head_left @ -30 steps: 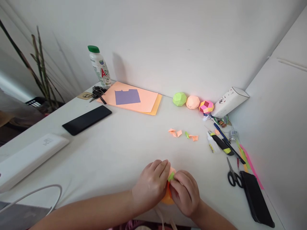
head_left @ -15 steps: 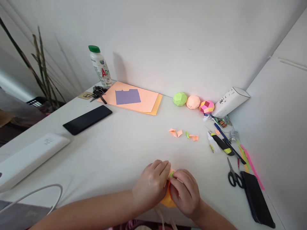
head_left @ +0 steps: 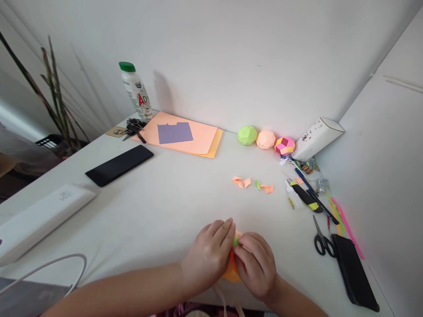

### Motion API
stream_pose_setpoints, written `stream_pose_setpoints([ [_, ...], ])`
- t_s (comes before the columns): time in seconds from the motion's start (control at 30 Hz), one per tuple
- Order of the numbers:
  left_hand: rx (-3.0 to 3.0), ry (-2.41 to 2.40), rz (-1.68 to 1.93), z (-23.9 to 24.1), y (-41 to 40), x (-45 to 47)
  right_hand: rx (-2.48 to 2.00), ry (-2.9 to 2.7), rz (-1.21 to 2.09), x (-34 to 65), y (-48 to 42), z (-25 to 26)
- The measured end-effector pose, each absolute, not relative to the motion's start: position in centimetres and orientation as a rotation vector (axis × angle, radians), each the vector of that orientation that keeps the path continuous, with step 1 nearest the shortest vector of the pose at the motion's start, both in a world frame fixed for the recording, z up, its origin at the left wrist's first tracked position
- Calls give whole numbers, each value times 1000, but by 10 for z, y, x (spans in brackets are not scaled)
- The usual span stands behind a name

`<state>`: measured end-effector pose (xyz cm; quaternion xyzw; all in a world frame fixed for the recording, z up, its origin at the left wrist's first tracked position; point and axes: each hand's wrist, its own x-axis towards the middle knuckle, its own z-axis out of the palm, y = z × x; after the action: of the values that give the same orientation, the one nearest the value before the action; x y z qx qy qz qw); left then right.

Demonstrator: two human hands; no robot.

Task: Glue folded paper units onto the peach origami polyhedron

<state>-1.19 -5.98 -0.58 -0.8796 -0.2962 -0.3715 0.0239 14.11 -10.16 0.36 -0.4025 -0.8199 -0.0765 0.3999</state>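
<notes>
My left hand (head_left: 211, 253) and my right hand (head_left: 256, 262) meet near the front edge of the table, both closed around a folded paper model (head_left: 232, 272). Its lower part is orange; a bit of green and pale peach paper shows at the top between my fingertips. Most of the model is hidden by my hands. Beyond them lie several small folded paper pieces, peach ones (head_left: 238, 181) and a green one (head_left: 258, 185). Against the wall sit three faceted paper balls: a green ball (head_left: 247, 135), a peach ball (head_left: 265, 139) and a multicoloured ball (head_left: 284, 145).
Scissors (head_left: 320, 242), a utility knife (head_left: 306, 197), pens and a black case (head_left: 355, 273) lie at right, by a white box (head_left: 317, 138). Paper sheets (head_left: 203, 134), a bottle (head_left: 136, 94), keys (head_left: 135, 127), a black phone (head_left: 119, 165) and a white device (head_left: 46, 220) are at left.
Both hands stay closed on the paper model, with only slight finger movement. Slightly less of the orange part shows below them. The whole view has shifted a little.
</notes>
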Motion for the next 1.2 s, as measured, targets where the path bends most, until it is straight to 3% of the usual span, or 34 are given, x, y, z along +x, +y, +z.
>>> stream_pose_setpoints([
  [0.27, -2741, -850, -1119, -7, -57, -16, -1025, -2069, -302, 135, -104, 7],
  [0.7, -2753, -833, -1585, -9, -41, -20, -1076, -1978, -386, 152, -99, 8],
  [1.2, -2808, -707, -1415, -18, -43, -19, -985, -1982, -386, 162, -104, 8],
])
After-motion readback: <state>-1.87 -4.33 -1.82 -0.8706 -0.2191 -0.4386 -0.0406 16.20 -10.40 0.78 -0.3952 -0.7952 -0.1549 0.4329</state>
